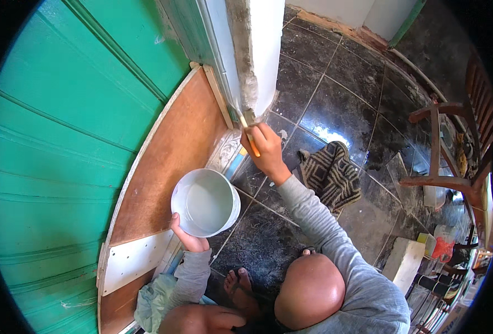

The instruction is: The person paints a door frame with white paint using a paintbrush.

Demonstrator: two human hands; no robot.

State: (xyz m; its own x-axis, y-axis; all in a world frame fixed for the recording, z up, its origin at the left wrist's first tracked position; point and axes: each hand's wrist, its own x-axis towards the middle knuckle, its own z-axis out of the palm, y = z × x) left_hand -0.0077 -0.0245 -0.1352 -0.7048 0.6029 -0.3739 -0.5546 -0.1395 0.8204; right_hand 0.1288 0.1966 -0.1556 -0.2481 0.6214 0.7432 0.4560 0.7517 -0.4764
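My left hand [188, 236] grips the side of a white plastic bucket [233, 211], which is tilted a little toward me. Pale whitish liquid [203, 205] lies in its bottom. Closed around the orange handle of a paintbrush [254, 146], my right hand [270, 149] is at the foot of a narrow white wall end [264, 61]. The brush's head is against or very near the rough, grey unpainted strip [249, 92] along that wall's edge; exact contact is hard to make out.
A green door [74, 122] with a brown wooden panel [163, 161] stands at left. Dark floor tiles [341, 103] carry a crumpled patterned cloth [333, 177] beside my right forearm. At right are a wooden chair [444, 181] and a pale block [404, 261]. Light green fabric [153, 303] lies lower left.
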